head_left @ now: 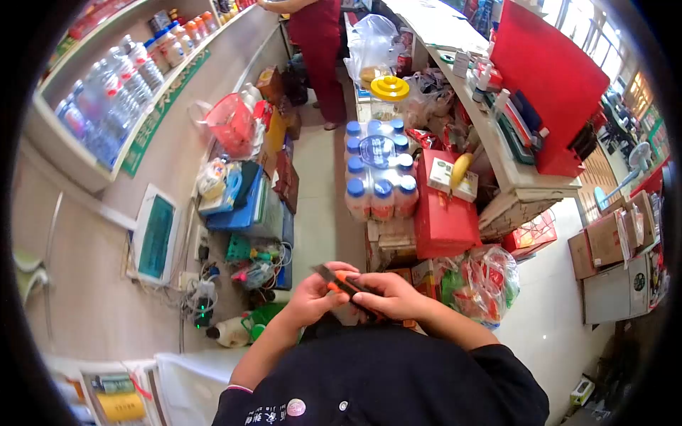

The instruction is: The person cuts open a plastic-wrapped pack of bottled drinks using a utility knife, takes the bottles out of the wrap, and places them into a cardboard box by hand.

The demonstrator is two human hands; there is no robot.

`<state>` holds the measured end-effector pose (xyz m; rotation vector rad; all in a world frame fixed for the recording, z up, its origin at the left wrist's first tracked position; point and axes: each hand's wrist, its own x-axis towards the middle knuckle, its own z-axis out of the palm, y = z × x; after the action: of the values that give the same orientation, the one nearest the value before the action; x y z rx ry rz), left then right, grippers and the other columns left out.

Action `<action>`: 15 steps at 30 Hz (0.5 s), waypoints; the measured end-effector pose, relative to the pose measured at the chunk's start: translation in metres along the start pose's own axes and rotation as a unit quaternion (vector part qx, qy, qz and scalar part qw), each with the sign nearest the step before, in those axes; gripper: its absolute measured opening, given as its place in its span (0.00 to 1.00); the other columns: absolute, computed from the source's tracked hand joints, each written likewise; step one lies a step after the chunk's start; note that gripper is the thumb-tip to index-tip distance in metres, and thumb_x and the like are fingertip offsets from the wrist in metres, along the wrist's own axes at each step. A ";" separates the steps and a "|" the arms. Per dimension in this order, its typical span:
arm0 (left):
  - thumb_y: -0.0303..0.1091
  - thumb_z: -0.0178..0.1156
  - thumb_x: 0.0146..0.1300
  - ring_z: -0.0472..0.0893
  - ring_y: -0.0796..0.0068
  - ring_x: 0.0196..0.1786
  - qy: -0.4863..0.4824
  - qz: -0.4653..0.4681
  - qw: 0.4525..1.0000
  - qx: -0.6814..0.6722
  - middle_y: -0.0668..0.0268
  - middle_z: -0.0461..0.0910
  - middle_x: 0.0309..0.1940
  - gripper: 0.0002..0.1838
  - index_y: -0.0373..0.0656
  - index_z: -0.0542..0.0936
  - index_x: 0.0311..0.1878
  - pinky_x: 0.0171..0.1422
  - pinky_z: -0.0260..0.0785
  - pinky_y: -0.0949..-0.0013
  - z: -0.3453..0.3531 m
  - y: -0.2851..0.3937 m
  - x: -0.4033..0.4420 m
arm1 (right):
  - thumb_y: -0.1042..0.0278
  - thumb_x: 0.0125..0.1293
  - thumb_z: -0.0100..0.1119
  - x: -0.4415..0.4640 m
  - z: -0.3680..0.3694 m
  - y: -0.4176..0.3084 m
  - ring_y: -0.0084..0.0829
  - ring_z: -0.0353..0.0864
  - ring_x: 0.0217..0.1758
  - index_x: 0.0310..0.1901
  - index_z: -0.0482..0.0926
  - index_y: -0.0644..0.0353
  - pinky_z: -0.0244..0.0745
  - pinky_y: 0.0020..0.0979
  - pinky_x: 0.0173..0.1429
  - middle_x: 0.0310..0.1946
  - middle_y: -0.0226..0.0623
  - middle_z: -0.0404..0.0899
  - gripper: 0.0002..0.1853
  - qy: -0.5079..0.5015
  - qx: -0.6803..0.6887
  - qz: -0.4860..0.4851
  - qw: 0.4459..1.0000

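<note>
My left hand [311,301] and my right hand [392,295] are close together in front of my black shirt, both closed on an orange and black utility knife [344,282]. Its dark, flat end points up and to the left, past my left fingers. The lower end passes under my right thumb and is partly hidden. Ahead of my hands sits a shrink-wrapped pack of blue-capped bottles [380,170], apart from them. A red box [444,226] stands to the right of that pack.
A clear plastic bag of packets [490,284] lies right of my hands. Shelves of water bottles [117,85] line the left wall. Stacked boxes and a red basket [231,126] flank the aisle. A person in dark red clothes [317,53] stands ahead. A counter [497,131] runs along the right.
</note>
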<state>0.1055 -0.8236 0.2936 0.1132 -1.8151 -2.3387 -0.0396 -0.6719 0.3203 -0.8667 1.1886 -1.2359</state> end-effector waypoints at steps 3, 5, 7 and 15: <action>0.33 0.61 0.62 0.73 0.73 0.54 -0.042 -0.033 0.996 0.067 0.63 0.67 0.56 0.17 0.38 0.76 0.52 0.57 0.67 0.68 -0.044 -0.016 0.052 | 0.65 0.65 0.57 0.031 -0.035 -0.014 0.21 0.79 0.28 0.41 0.76 0.65 0.73 0.27 0.32 0.29 0.32 0.79 0.11 0.105 -0.190 -0.043 0.975; 0.34 0.61 0.61 0.76 0.73 0.51 -0.040 -0.039 0.989 0.136 0.61 0.71 0.52 0.16 0.38 0.77 0.50 0.52 0.71 0.69 -0.069 -0.011 0.087 | 0.66 0.64 0.56 0.051 -0.055 -0.037 0.25 0.80 0.28 0.38 0.75 0.65 0.75 0.28 0.34 0.26 0.37 0.79 0.09 0.172 -0.242 -0.022 0.955; 0.31 0.59 0.62 0.76 0.75 0.51 -0.070 -0.028 0.976 0.204 0.64 0.75 0.46 0.14 0.38 0.76 0.51 0.53 0.69 0.71 -0.101 -0.003 0.122 | 0.66 0.64 0.56 0.080 -0.073 -0.056 0.30 0.82 0.27 0.49 0.74 0.62 0.76 0.32 0.33 0.27 0.42 0.79 0.14 0.285 -0.299 -0.045 0.910; 0.33 0.63 0.54 0.75 0.60 0.50 -0.064 0.162 0.922 0.347 0.58 0.76 0.43 0.13 0.40 0.78 0.42 0.56 0.66 0.62 -0.201 0.003 0.253 | 0.71 0.58 0.57 0.204 -0.150 -0.130 0.48 0.80 0.44 0.55 0.76 0.53 0.74 0.39 0.48 0.41 0.51 0.79 0.20 0.423 -0.526 0.111 0.729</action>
<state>-0.1090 -1.0628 0.2585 -0.2375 -2.4243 -1.4332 -0.2289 -0.8769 0.3739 -0.8793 2.8052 -0.6338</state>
